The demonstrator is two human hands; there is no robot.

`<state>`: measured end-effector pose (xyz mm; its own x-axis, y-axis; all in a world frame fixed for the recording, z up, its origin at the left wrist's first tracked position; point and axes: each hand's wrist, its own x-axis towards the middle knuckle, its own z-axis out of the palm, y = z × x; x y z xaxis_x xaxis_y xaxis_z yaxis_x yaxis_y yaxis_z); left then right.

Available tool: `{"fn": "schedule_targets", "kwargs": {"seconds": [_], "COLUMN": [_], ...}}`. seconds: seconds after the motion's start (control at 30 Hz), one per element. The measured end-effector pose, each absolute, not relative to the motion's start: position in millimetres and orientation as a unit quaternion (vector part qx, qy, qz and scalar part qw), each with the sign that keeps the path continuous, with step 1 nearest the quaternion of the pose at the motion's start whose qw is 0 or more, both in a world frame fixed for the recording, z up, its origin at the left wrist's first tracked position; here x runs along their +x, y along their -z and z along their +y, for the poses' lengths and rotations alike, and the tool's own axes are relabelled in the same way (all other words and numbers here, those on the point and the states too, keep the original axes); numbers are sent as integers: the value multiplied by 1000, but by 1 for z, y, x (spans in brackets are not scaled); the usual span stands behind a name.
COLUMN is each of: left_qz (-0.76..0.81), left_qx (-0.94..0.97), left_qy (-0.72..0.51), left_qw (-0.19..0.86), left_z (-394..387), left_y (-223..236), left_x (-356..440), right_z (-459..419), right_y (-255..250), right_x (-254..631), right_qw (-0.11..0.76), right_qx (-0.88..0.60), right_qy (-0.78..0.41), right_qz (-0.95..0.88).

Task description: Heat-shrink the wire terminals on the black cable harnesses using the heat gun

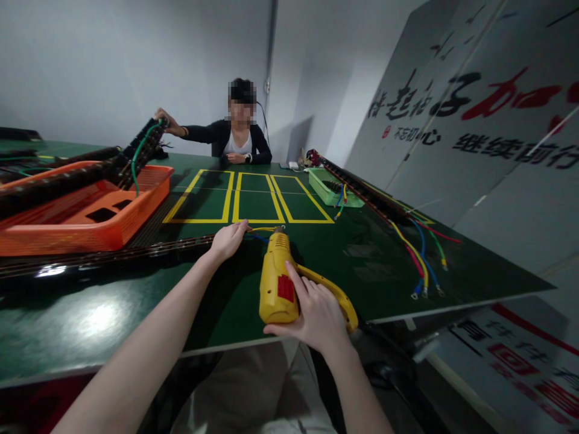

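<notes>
My right hand point(319, 310) is wrapped round a yellow heat gun point(274, 271) with a red label, low over the front of the green table. The gun's metal nozzle point(279, 229) points away from me, beside the tip of a thin yellow wire point(262, 229). My left hand point(230, 240) is closed on the wires at the right end of a long dark cable chain point(176, 246). A blue wire point(257, 238) also shows there, partly behind the gun. My left fingers hide where the wires leave the chain.
An orange basket point(145, 211) stands at left, where a co-worker's hand point(166, 122) holds up another cable chain point(140, 150). A green basket point(337, 196) is at back right. Another chain point(362, 190) with coloured lugged wires point(423, 271) lies along the right side. Yellow tape rectangles point(238, 196) mark the table.
</notes>
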<state>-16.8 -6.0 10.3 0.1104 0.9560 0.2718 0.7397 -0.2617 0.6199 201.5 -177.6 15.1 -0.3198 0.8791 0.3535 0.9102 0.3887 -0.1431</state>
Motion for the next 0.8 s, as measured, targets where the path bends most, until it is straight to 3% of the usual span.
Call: {"fn": "schedule_targets", "kwargs": {"seconds": [0.8], "left_qz": [578], "left_qx": [735], "left_qy": [-309], "left_qw": [172], "left_z": [-1], "left_y": [-7], "left_x": [-20], "right_z": [-184], "right_y": [-14], "right_x": [156], "right_qw": [191], "right_qx": [-488], "right_qy": [52], "right_qz": [-850]}}
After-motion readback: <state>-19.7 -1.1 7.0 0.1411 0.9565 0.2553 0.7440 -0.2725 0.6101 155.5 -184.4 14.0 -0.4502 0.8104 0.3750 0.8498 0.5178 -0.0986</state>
